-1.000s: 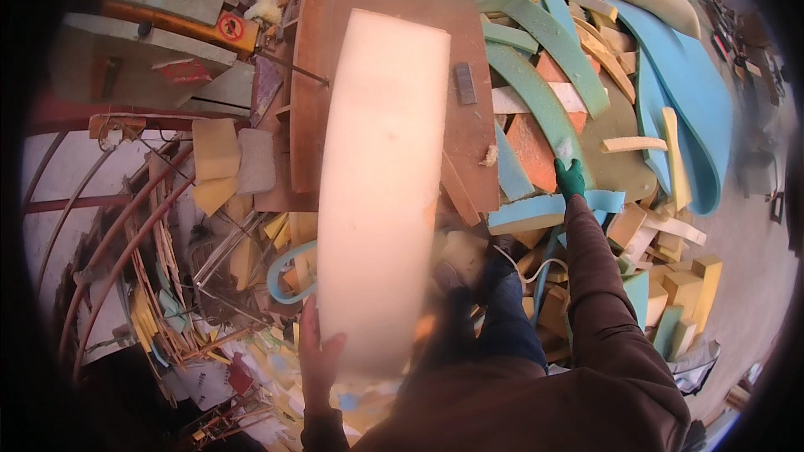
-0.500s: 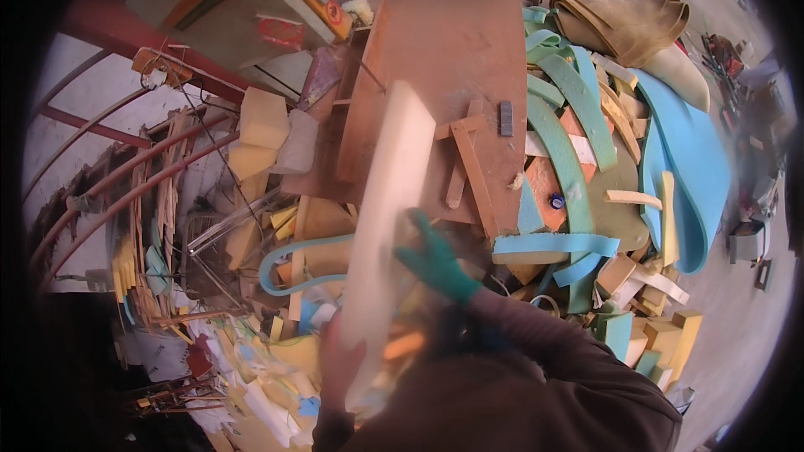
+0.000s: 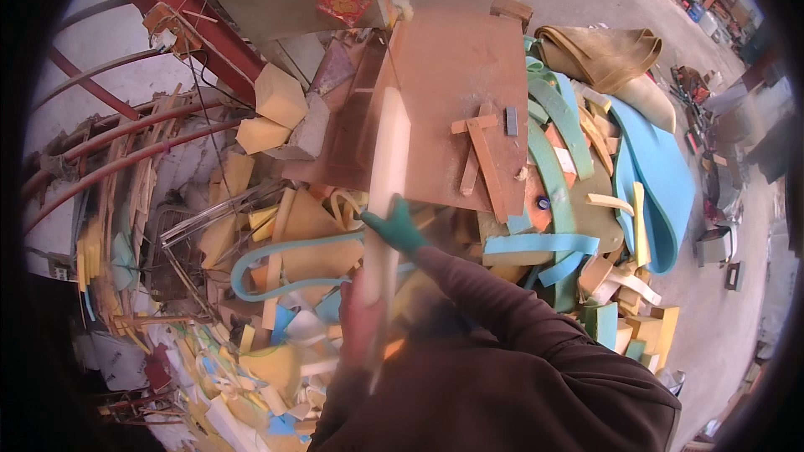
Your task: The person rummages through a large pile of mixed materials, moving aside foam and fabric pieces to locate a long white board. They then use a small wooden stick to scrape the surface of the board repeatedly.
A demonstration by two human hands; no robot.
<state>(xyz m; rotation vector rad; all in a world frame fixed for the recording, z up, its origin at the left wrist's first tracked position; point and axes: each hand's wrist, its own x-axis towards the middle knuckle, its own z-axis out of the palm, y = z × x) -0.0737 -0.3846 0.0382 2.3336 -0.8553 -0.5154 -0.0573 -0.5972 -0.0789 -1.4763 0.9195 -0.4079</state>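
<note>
A long, pale foam strip stretches away from my body, its far end over the brown board. My left hand grips the near part of the strip from its left side; this hand is slightly blurred. Farther up, my right hand, in a green glove, wraps across the strip with the thumb on its left side. On the board, right of the strip, lie crossed wooden sticks and a small dark block. A blue foam band loops behind the strip.
Green foam strips, a folded blue foam sheet and a rolled brown sheet are heaped at the right. Foam scraps cover the lower left. Red metal bars and a red post stand at the left.
My right hand has moved from the strip's right side to a grip across it. The strip appears narrower and more upright. The whole view has shifted.
</note>
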